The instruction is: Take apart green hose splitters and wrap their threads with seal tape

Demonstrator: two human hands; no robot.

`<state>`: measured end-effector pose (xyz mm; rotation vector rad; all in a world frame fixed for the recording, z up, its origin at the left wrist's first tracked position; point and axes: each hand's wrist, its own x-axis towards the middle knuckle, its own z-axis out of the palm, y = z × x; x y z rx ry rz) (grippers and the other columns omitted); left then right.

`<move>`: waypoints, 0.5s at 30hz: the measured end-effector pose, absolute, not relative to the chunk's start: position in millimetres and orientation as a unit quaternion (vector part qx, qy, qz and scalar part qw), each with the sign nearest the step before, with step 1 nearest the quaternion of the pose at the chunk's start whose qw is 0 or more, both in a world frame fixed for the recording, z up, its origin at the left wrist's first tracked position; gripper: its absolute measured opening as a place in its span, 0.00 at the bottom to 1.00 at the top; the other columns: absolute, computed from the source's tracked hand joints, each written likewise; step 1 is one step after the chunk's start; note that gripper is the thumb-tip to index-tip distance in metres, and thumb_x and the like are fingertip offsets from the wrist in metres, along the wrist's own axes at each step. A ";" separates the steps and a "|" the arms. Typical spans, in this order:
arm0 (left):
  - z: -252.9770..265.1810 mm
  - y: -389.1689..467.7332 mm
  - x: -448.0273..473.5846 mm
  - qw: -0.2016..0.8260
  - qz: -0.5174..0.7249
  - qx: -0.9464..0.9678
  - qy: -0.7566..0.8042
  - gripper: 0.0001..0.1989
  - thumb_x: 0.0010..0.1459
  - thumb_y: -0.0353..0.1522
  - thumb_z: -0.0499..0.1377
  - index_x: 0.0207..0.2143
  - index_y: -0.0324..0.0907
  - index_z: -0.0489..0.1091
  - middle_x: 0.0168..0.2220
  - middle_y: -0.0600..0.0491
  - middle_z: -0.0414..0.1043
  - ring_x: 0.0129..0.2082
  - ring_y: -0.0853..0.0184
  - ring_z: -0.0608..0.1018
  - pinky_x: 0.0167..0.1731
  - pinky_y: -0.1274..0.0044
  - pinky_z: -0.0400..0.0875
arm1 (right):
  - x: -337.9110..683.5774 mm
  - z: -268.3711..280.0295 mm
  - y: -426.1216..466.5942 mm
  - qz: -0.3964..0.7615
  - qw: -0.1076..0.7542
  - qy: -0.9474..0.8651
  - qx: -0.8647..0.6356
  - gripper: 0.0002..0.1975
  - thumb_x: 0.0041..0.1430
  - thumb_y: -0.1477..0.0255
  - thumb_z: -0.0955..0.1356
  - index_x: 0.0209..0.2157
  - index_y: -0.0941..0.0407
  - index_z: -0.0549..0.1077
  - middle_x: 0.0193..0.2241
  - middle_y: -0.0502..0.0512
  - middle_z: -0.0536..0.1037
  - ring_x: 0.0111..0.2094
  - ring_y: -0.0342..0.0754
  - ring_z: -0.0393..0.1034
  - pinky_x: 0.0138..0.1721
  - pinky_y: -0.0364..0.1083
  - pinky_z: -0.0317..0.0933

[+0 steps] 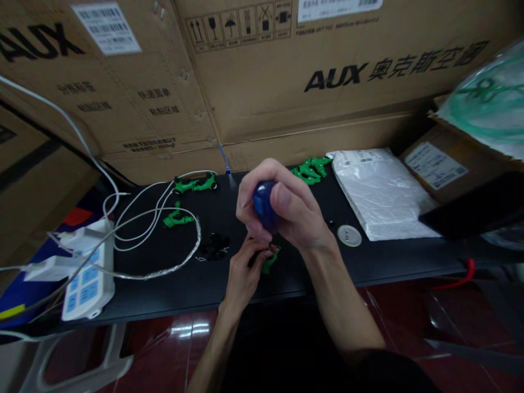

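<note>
My right hand [301, 213] is wrapped round the blue handle of a screwdriver [263, 201], seen end-on from above; its shaft is hidden behind the fingers. Just below, my left hand [245, 267] pinches a small green plastic part [269, 263] near the table's front edge. The fingers cover much of that part, and where the tool's tip meets it cannot be seen. To the left lies a pile of small black pieces with screws [215, 247]. Beyond it are a green branched part [177, 217] and a longer green assembly [196, 184].
More green parts [311, 170] lie at the back, beside a white padded package [379, 191]. A round tin lid [349, 235] is right of my hands. White cables loop from a power strip [92, 278] on the left. Large cardboard boxes [262, 98] wall off the back.
</note>
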<state>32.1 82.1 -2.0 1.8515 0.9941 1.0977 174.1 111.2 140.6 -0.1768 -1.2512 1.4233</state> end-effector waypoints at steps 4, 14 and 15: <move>-5.3 81.4 32.0 0.365 0.440 0.698 0.431 0.05 0.64 0.35 0.65 0.36 0.44 0.74 0.35 0.53 0.81 0.37 0.63 0.83 0.41 0.70 0.79 | 176.4 142.7 108.8 0.593 0.570 -0.559 -0.103 0.13 0.68 0.59 0.69 0.44 0.54 0.75 0.25 0.45 0.71 0.21 0.37 0.60 0.20 0.39 0.55; -4.7 82.0 30.3 0.355 0.434 0.725 0.401 0.09 0.68 0.33 0.58 0.39 0.46 0.78 0.38 0.52 0.83 0.41 0.60 0.83 0.48 0.66 0.77 | 176.8 145.6 105.6 0.561 0.579 -0.569 -0.163 0.07 0.61 0.70 0.74 0.41 0.52 0.76 0.27 0.44 0.73 0.22 0.38 0.64 0.25 0.39 0.62; -4.4 81.8 30.6 0.353 0.437 0.722 0.404 0.07 0.67 0.33 0.59 0.38 0.46 0.78 0.37 0.53 0.83 0.40 0.61 0.83 0.47 0.68 0.78 | 177.7 144.8 106.1 0.555 0.578 -0.576 -0.163 0.09 0.61 0.69 0.75 0.43 0.52 0.76 0.28 0.45 0.74 0.22 0.38 0.64 0.25 0.39 0.62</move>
